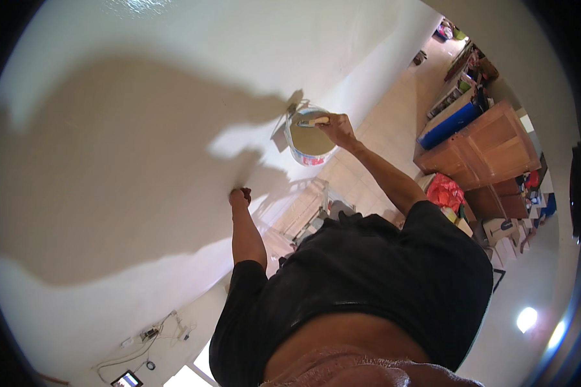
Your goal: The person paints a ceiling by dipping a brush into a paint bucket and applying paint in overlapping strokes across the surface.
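Note:
My right hand (339, 129) is closed round the pale handle of a paintbrush (313, 122), whose metal band and head lie over the mouth of a bucket (311, 159). Pale cream paint (311, 140) fills the inside of that round, light-coloured bucket, which has a wire handle. Against the white wall (342, 39) rests my left hand (241, 195), lower and left of the bucket. Its fingers are curled in, and I cannot see whether anything is inside them. My large shadow (135, 168) falls across the wall.
Below the bucket is a tiled floor (358, 164). On the right stand a brown wooden cabinet (481, 151), a blue roll-like object (448, 126), a red plastic bag (445, 192) and stacked boxes (502, 232). Loose cables (135, 351) hang at the lower left near a small screen (127, 379).

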The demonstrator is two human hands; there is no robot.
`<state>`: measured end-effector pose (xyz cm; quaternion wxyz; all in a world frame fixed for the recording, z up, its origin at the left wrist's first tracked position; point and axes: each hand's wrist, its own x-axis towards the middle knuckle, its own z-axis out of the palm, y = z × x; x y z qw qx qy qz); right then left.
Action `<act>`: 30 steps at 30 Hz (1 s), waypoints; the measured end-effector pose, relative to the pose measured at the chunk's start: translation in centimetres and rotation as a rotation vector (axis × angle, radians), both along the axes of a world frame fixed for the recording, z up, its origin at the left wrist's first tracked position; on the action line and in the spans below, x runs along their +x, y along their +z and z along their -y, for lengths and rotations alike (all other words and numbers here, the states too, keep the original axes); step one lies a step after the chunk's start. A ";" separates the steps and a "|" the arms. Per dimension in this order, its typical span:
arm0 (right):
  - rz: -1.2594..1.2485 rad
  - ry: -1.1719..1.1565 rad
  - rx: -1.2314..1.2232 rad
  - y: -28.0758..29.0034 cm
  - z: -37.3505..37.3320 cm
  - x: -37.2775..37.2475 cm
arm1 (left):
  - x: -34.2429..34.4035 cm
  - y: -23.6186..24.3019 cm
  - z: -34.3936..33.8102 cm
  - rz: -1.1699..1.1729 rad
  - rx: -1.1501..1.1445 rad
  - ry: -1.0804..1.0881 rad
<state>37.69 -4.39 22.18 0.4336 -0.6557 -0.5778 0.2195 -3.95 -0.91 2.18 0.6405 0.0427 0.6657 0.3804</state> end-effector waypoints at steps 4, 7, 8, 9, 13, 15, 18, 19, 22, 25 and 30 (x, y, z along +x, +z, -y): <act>0.178 -0.039 0.296 -0.7 -0.4 -0.6 | -0.2 -0.1 -0.3 0.071 0.009 0.084; 0.090 -0.109 0.308 -1.3 0.9 -0.8 | 0.9 0.8 -0.6 -0.007 -0.024 0.081; -0.050 -0.132 0.234 -1.0 1.3 -1.6 | -0.2 0.6 0.2 0.119 0.056 0.058; -0.190 -0.151 0.155 -0.5 1.1 -2.2 | -0.6 0.3 0.1 0.049 0.056 0.097; -0.172 -0.131 -0.238 -2.4 0.8 -0.3 | 1.8 2.0 -0.3 -0.053 -0.047 0.140; -0.361 -0.100 -0.294 -2.5 0.6 -0.6 | 1.3 1.7 0.0 -0.031 -0.038 0.133; -0.423 -0.076 -0.328 -2.9 -0.3 0.0 | 0.8 1.1 -0.4 -0.007 -0.037 0.116; -0.405 -0.074 -0.342 -2.8 -0.3 0.2 | 0.9 1.0 -0.3 0.000 -0.050 0.110; 0.044 -0.088 -0.084 -2.6 -0.6 0.6 | 1.4 0.5 -0.4 -0.021 0.047 0.071; 0.112 -0.056 0.000 -1.2 -0.9 -0.7 | -0.4 -1.0 -0.6 0.021 -0.016 0.102; 0.083 -0.055 0.230 -1.9 0.2 -1.2 | 0.5 -0.6 -0.1 0.007 -0.032 0.003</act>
